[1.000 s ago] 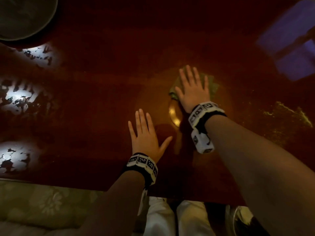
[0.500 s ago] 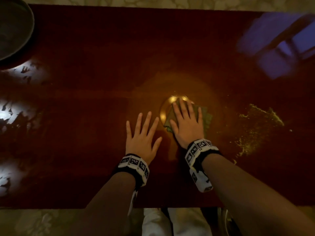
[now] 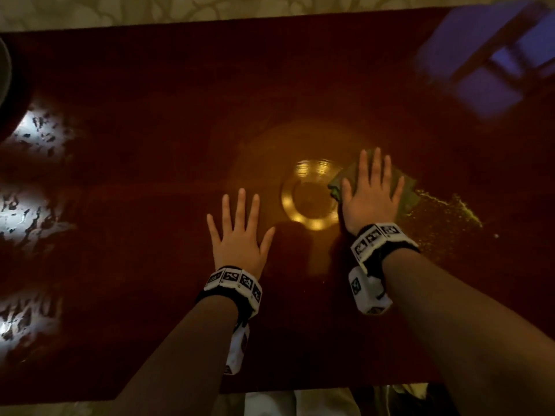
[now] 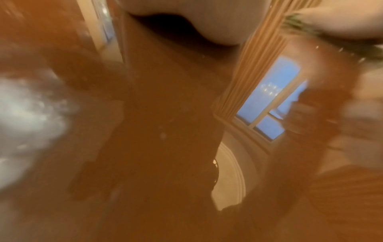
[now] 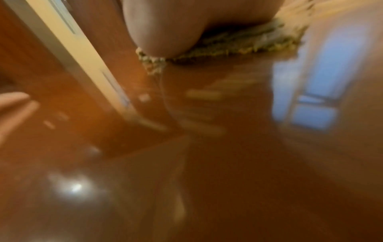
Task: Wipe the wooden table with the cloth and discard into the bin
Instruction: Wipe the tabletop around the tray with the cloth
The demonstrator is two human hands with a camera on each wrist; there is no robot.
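Note:
A glossy dark red wooden table [image 3: 150, 205] fills the head view. My right hand [image 3: 371, 190] lies flat, fingers straight, pressing a green cloth [image 3: 407, 193] onto the table right of centre. The cloth's frayed edge [image 5: 238, 44] shows under the palm in the blurred right wrist view. Yellow-green crumbs [image 3: 450, 211] are scattered just right of the cloth. My left hand [image 3: 237, 232] rests flat on the bare wood, fingers spread, a hand's width left of the right one. No bin is in view.
A round golden lamp reflection [image 3: 309, 196] shines between the hands. White light patches [image 3: 33, 205] glare at the left side. A dark round object [image 3: 4, 76] sits at the far left edge. A blue window reflection [image 3: 495, 61] lies at far right. Patterned carpet [image 3: 150, 7] lies beyond the table.
My right hand has slid the cloth toward me and then right, up to the crumbs. The left hand stays flat in place. My view has shifted back over the table.

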